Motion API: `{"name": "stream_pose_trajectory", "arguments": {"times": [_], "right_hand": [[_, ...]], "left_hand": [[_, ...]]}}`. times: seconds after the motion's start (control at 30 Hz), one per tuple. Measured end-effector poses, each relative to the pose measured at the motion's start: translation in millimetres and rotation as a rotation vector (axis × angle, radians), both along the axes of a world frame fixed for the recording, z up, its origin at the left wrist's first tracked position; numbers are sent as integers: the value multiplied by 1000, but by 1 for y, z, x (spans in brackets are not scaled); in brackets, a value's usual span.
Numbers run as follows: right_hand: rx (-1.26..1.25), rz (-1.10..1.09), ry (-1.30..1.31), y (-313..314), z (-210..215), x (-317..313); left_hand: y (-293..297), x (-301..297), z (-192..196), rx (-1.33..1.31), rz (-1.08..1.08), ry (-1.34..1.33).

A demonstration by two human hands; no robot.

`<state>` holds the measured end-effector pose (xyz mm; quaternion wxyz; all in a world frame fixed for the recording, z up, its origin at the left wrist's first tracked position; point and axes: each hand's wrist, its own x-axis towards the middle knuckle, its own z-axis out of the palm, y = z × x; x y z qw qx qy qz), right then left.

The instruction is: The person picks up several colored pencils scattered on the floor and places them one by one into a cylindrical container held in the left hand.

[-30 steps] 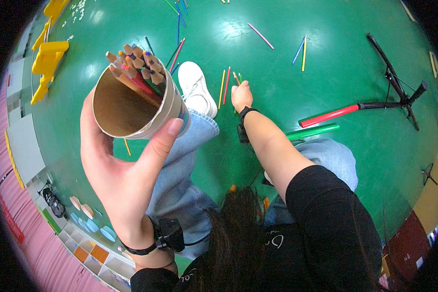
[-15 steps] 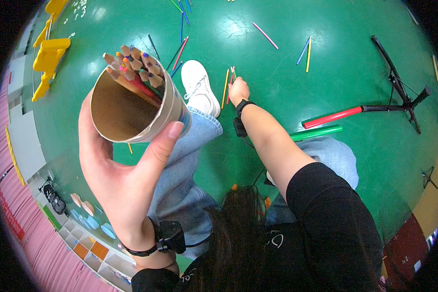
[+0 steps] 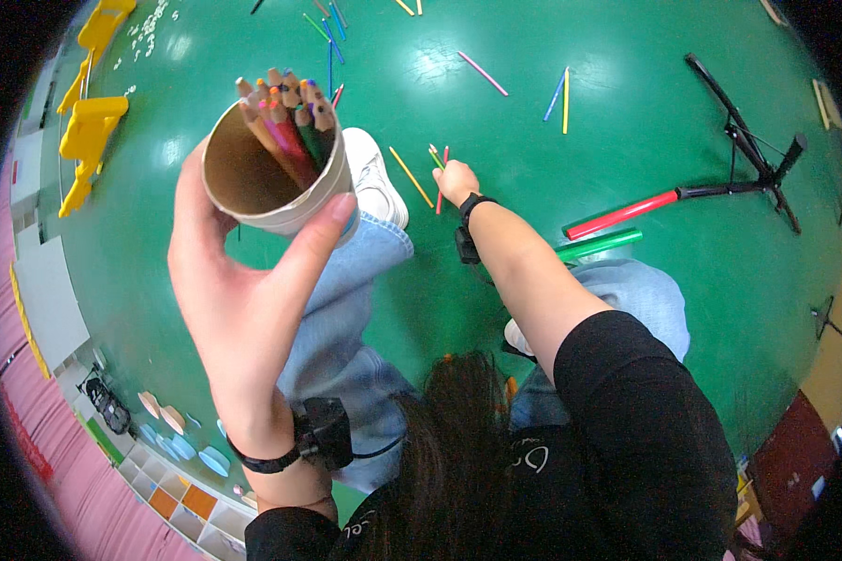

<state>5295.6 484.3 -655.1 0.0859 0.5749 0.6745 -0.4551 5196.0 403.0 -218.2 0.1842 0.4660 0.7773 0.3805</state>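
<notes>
The left hand [image 3: 239,304] wraps the outer wall of a cardboard cup [image 3: 295,222], thumb at the near right; it looks light and fairly stiff, likely to dent if squeezed, so best held around its side below the rim. Inside, a bundle of coloured pencils [image 3: 290,117] leans to the far right, tips up. Farther right, the right hand [image 3: 457,182] pinches a green pencil [image 3: 438,161] at the floor [image 3: 524,178], probably light, smooth and brittle-tipped, best taken mid-shaft. A red pencil [image 3: 439,203] lies against its fingers; a yellow pencil [image 3: 411,177] lies just left.
</notes>
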Motion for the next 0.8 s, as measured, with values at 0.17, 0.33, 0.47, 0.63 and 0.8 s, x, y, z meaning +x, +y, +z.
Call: {"name": "stream_pose_trajectory", "arguments": {"times": [0.17, 0.33, 0.47, 0.63, 0.8], "right_hand": [[-330, -445, 304, 37, 15, 39], [-373, -800, 817, 39, 99, 36], [-269, -800, 1084, 57, 197, 55], [-220, -590, 1712, 92, 356, 107], [-238, -270, 1900, 56, 467, 134]], "left_hand": [[14, 23, 1, 138, -127, -50], [-4, 37, 11, 144, -249, 4], [-13, 46, -1, 57, -295, 192], [-31, 56, -13, 87, -291, 233], [-38, 78, -12, 76, -393, 216]]}}
